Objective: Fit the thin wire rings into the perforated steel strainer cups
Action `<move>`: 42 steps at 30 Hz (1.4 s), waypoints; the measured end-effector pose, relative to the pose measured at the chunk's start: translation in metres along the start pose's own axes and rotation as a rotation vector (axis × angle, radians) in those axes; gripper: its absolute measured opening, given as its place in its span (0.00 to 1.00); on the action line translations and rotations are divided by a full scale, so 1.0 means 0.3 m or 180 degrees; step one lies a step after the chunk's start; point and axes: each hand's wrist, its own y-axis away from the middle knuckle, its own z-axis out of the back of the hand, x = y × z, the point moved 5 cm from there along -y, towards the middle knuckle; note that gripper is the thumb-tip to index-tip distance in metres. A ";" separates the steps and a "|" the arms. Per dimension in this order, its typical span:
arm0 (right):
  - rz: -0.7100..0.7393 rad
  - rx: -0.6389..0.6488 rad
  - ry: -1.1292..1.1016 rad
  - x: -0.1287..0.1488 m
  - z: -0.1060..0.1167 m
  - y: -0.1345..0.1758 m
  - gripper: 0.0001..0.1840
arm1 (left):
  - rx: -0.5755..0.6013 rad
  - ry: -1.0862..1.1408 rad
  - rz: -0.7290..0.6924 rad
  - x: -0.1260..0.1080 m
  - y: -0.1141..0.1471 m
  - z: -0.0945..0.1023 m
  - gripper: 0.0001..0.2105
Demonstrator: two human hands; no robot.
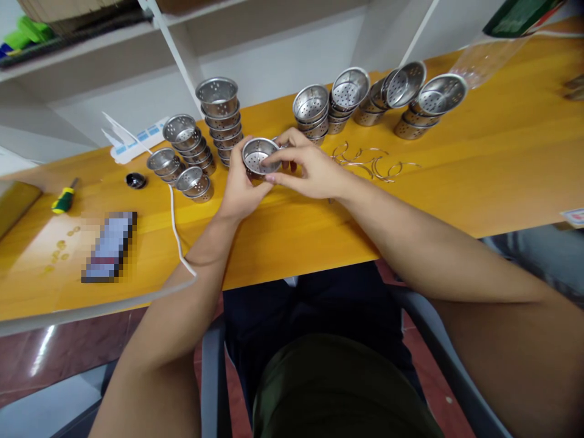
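Note:
A small perforated metal cup [254, 159] is held mouth up above the middle of the table. Wrapped round its left side, my left hand [241, 190] is closed on the cup. My right hand [312, 167] is at the cup's right side, its index finger reaching over the rim into the mouth and its thumb low by the near side. The other right fingers curl behind the rim, partly hidden. Close behind stands a tall stack of like cups [218, 97]. Thin bent wire pieces [365, 161] lie to the right of my right hand.
Shorter cup stacks [194, 180] stand at left, with more stacks [350, 88] along the back right. A white cable [173, 222] crosses near my left forearm. A phone [111, 246], a screwdriver [65, 198] and a power strip [139, 141] lie left. A plastic bottle [490, 58] lies back right.

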 end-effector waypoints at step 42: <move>-0.0515 -0.0532 0.0487 -0.109 0.045 -0.028 0.29 | -0.0891 -0.0563 -0.0078 0.063 -0.047 0.333 0.45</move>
